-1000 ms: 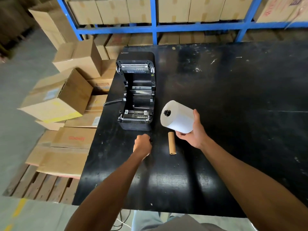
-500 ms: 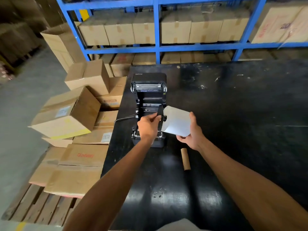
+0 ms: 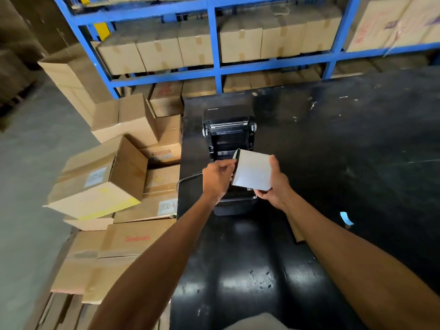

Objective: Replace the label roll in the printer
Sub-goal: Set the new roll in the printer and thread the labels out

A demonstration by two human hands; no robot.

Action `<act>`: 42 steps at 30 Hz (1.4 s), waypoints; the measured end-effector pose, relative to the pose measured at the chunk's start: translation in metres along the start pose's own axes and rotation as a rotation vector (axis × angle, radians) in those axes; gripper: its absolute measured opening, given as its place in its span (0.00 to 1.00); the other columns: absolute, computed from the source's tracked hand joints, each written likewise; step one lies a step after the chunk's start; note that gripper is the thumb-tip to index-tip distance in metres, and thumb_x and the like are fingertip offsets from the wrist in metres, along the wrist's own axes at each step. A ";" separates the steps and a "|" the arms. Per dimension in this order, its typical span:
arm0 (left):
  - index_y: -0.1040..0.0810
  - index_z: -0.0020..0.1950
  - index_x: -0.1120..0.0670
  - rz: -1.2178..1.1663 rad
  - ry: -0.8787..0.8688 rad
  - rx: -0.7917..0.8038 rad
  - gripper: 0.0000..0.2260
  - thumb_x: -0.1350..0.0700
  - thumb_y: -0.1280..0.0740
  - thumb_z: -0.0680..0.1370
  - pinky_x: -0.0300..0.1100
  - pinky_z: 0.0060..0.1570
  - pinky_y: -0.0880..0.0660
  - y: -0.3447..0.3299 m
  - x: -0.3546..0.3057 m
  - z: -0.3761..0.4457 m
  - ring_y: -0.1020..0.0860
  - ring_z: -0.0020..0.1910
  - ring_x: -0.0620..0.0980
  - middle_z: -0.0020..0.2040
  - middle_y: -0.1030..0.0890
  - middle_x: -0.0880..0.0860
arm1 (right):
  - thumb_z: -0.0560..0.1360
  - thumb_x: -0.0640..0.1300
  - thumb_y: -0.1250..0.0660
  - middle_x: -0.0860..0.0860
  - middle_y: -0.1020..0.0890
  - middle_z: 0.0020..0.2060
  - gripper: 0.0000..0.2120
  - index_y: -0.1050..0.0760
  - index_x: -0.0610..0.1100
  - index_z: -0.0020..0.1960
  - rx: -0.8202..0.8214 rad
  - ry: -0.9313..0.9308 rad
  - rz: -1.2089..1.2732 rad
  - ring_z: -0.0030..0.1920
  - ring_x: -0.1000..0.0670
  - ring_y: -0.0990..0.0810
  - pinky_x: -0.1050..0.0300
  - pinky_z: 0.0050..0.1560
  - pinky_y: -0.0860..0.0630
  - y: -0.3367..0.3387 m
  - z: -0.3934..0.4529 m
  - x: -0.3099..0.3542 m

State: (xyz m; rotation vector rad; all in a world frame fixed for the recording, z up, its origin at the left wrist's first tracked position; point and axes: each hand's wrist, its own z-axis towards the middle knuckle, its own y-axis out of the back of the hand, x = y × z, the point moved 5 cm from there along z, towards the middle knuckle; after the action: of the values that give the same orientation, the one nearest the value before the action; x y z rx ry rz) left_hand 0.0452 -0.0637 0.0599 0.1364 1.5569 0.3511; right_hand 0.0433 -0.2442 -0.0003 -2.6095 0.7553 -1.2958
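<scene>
The black label printer (image 3: 228, 129) stands open on the black table (image 3: 333, 151), its lid tipped back. A white label roll (image 3: 253, 172) hangs just above the printer's open bay, held between both hands. My right hand (image 3: 273, 184) grips its right end and underside. My left hand (image 3: 217, 178) pinches the roll's left end, where its black holder sits. The roll and hands hide the bay's inside. An empty brown cardboard core (image 3: 297, 232) lies on the table beneath my right forearm, mostly covered.
Stacked cardboard boxes (image 3: 100, 182) crowd the floor and pallet left of the table. Blue shelving (image 3: 214, 67) full of boxes runs behind. A small blue scrap (image 3: 346, 217) lies on the table to the right. A cable leaves the printer's left side.
Both hands have carried the roll left and forward, from beside the printer to above its open bay. My left hand came up off the table and took the roll's left end.
</scene>
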 end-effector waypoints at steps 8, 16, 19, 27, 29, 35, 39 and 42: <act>0.20 0.64 0.63 -0.282 0.340 0.140 0.12 0.65 0.32 0.80 0.38 0.44 0.19 0.022 0.033 0.018 0.18 0.47 0.53 0.52 0.16 0.60 | 0.72 0.69 0.36 0.45 0.17 0.52 0.29 0.29 0.45 0.59 -0.041 0.147 -0.163 0.51 0.45 0.18 0.51 0.39 0.22 -0.031 0.004 -0.004; 0.21 0.52 0.54 -0.262 0.420 0.066 0.16 0.43 0.40 0.82 0.53 0.51 0.19 0.008 0.051 0.041 0.19 0.49 0.52 0.53 0.16 0.57 | 0.73 0.66 0.35 0.47 0.22 0.52 0.24 0.39 0.50 0.55 -0.121 0.292 -0.363 0.48 0.49 0.21 0.54 0.42 0.24 -0.060 0.022 0.003; 0.23 0.46 0.54 -0.210 0.419 0.008 0.14 0.43 0.34 0.80 0.58 0.55 0.20 0.007 0.062 0.053 0.22 0.47 0.55 0.49 0.19 0.57 | 0.74 0.64 0.35 0.50 0.23 0.48 0.25 0.39 0.48 0.57 -0.117 0.303 -0.417 0.44 0.54 0.22 0.59 0.37 0.29 -0.069 0.033 0.005; 0.18 0.53 0.59 -0.212 0.384 -0.064 0.17 0.45 0.34 0.81 0.45 0.47 0.25 0.001 0.073 0.070 0.21 0.44 0.49 0.45 0.17 0.52 | 0.72 0.68 0.35 0.50 0.38 0.59 0.27 0.34 0.51 0.59 -0.219 0.325 -0.519 0.45 0.57 0.29 0.63 0.36 0.34 -0.077 0.053 0.007; 0.18 0.54 0.55 -0.202 0.335 -0.080 0.13 0.47 0.34 0.81 0.41 0.49 0.23 -0.001 0.073 0.070 0.19 0.45 0.46 0.46 0.16 0.49 | 0.71 0.69 0.34 0.50 0.37 0.60 0.27 0.33 0.52 0.60 -0.232 0.313 -0.504 0.45 0.56 0.29 0.62 0.38 0.33 -0.076 0.056 0.004; 0.20 0.66 0.57 -0.139 0.320 -0.094 0.18 0.47 0.34 0.81 0.48 0.61 0.21 -0.002 0.076 0.068 0.18 0.57 0.51 0.61 0.17 0.55 | 0.72 0.66 0.33 0.49 0.31 0.64 0.24 0.27 0.51 0.59 -0.245 0.315 -0.458 0.56 0.49 0.26 0.48 0.56 0.23 -0.067 0.063 -0.005; 0.21 0.67 0.57 -0.104 0.329 -0.085 0.19 0.46 0.35 0.82 0.55 0.67 0.24 -0.005 0.083 0.061 0.21 0.63 0.55 0.65 0.22 0.58 | 0.73 0.64 0.32 0.46 0.25 0.62 0.23 0.23 0.49 0.59 -0.242 0.335 -0.469 0.57 0.48 0.23 0.44 0.60 0.21 -0.060 0.065 -0.010; 0.20 0.66 0.56 -0.118 0.324 -0.102 0.17 0.48 0.35 0.82 0.53 0.67 0.23 -0.005 0.085 0.057 0.21 0.62 0.54 0.66 0.22 0.57 | 0.74 0.64 0.34 0.47 0.25 0.62 0.24 0.24 0.50 0.63 -0.241 0.366 -0.493 0.57 0.48 0.22 0.47 0.59 0.21 -0.060 0.064 -0.013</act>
State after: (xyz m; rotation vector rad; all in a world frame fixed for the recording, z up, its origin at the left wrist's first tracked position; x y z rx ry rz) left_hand 0.0999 -0.0351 -0.0214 -0.0967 1.8527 0.3722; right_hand 0.1094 -0.1928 -0.0296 -2.9038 0.3232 -1.9669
